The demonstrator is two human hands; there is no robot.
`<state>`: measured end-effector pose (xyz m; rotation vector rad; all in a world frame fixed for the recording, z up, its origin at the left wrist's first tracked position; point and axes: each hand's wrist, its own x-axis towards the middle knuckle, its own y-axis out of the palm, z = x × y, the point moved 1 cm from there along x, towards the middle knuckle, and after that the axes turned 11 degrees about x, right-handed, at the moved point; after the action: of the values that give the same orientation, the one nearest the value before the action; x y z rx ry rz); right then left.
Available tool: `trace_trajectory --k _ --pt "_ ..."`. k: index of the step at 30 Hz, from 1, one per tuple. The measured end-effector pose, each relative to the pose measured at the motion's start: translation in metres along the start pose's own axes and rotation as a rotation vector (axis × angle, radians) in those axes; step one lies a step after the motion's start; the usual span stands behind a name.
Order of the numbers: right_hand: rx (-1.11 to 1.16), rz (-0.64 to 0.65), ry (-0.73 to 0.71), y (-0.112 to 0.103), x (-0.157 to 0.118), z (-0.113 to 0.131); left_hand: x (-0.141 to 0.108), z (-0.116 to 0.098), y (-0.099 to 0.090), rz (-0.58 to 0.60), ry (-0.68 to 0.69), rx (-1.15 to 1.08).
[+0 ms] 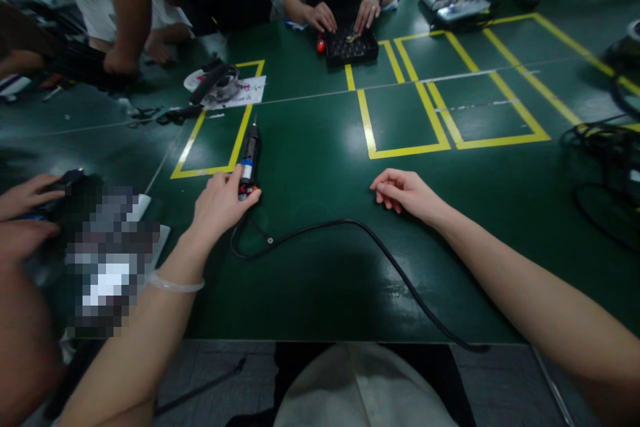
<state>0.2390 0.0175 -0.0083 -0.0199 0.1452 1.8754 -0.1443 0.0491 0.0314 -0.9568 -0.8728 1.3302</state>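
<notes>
The corded screwdriver (249,159) on the desk (310,307) is loosely gripped at its rear by the left hand (220,200), its tip pointed away.

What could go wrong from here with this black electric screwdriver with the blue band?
The screwdriver's black cord curves across the green table to its near edge, so your right arm might snag it. Your left hand grips the tool near its cord end, so the metal tip could swing.
</notes>
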Motion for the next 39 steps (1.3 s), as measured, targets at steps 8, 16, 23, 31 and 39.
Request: trace_trajectory --k 8,16,23,31,39 --pt "-0.01 0.005 0.012 0.001 0.0 0.0 0.034 0.071 0.03 0.113 -0.171 -0.043" --pt "-0.018 0.023 0.017 0.001 0.0 -0.002 0.051 0.088 0.037 0.093 -0.247 -0.062" --pt "-0.014 0.021 0.031 0.002 0.0 -0.001 0.039 0.066 0.036 0.016 -0.272 -0.048" --pt "-0.031 0.022 0.039 0.002 -0.001 0.002 0.036 0.06 0.035 -0.052 -0.313 -0.099" --pt "-0.028 0.017 0.034 0.002 -0.001 -0.002 0.036 0.044 0.033 -0.079 -0.35 -0.106"
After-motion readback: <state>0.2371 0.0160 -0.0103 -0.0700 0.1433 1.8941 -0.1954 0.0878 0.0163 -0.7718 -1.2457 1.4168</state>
